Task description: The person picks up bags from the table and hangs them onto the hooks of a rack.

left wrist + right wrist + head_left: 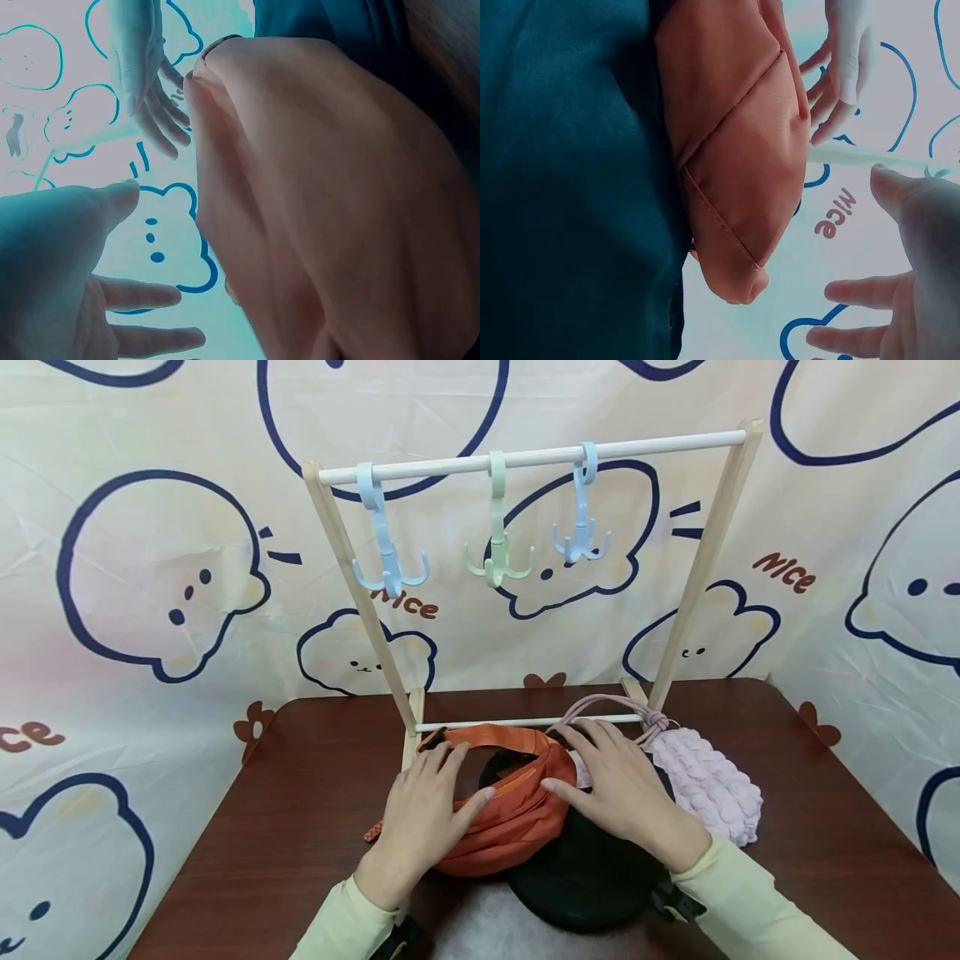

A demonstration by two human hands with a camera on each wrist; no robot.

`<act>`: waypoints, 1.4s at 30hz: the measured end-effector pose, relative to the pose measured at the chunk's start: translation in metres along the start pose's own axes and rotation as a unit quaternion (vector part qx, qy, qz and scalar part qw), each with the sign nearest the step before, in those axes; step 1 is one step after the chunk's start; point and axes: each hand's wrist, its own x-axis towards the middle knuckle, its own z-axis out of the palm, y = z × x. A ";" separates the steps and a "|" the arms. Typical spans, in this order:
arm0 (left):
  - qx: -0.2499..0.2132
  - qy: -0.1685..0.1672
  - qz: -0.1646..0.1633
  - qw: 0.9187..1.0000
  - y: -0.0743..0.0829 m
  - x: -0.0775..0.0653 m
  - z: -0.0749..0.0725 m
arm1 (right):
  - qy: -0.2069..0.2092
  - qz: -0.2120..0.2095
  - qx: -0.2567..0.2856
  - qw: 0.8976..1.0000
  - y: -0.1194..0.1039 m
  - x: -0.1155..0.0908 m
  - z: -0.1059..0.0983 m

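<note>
An orange waist bag (498, 843) lies on top of a black hat-like item (592, 881) near the front of the table. My left hand (420, 818) is spread over the bag's left side, its fingers fairly straight and its thumb toward the middle. Over the bag's right end, my right hand (630, 789) is spread the same way. In the left wrist view the left hand (67, 277) stands apart from the bag (322, 172). The right wrist view likewise has a gap between the right hand (922, 262) and the bag (742, 150).
A pale pink puffy bag (708, 781) with a knotted strap lies to the right. Behind stands a wooden rack (708, 560) with a white bar (660, 445), from which two blue hooks (386, 547) and a green hook (497, 527) hang. Grey-white fluffy material (487, 922) shows at the front.
</note>
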 end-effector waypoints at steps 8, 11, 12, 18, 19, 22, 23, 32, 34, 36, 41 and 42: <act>0.004 0.023 0.000 1.000 -0.004 0.000 -0.004 | -0.017 0.008 0.003 1.000 -0.002 0.005 -0.004; 0.005 0.024 -0.001 1.000 -0.007 0.000 -0.005 | -0.020 0.005 -0.006 1.000 -0.003 0.007 -0.006; 0.005 0.023 -0.002 1.000 -0.008 0.000 -0.005 | -0.021 0.003 -0.011 1.000 -0.003 0.008 -0.007; 0.000 0.020 -0.003 1.000 -0.013 0.001 -0.006 | -0.030 -0.005 -0.027 0.999 -0.005 0.013 -0.010; -0.004 0.020 -0.003 1.000 -0.014 0.001 -0.006 | -0.030 -0.007 -0.030 0.999 -0.005 0.014 -0.011; -0.013 0.017 -0.006 1.000 -0.018 0.003 -0.007 | -0.025 -0.015 -0.038 0.999 -0.005 0.016 -0.012; -0.016 0.015 -0.007 1.000 -0.019 0.003 -0.007 | -0.022 -0.019 -0.040 0.999 -0.005 0.017 -0.013; -0.015 0.006 -0.017 1.000 -0.030 0.007 -0.011 | -0.030 -0.037 -0.041 0.998 -0.006 0.026 -0.017; -0.014 0.004 -0.016 1.000 -0.032 0.008 -0.012 | -0.043 -0.039 -0.034 0.998 -0.006 0.028 -0.016; -0.016 0.001 -0.015 1.000 -0.033 0.009 -0.013 | -0.058 -0.038 -0.025 0.997 -0.005 0.031 -0.016; -0.023 -0.005 -0.015 1.000 -0.036 0.013 -0.016 | -0.091 -0.037 0.000 0.995 -0.005 0.035 -0.017; -0.023 -0.005 -0.015 1.000 -0.037 0.014 -0.016 | -0.094 -0.036 0.001 0.995 -0.005 0.036 -0.016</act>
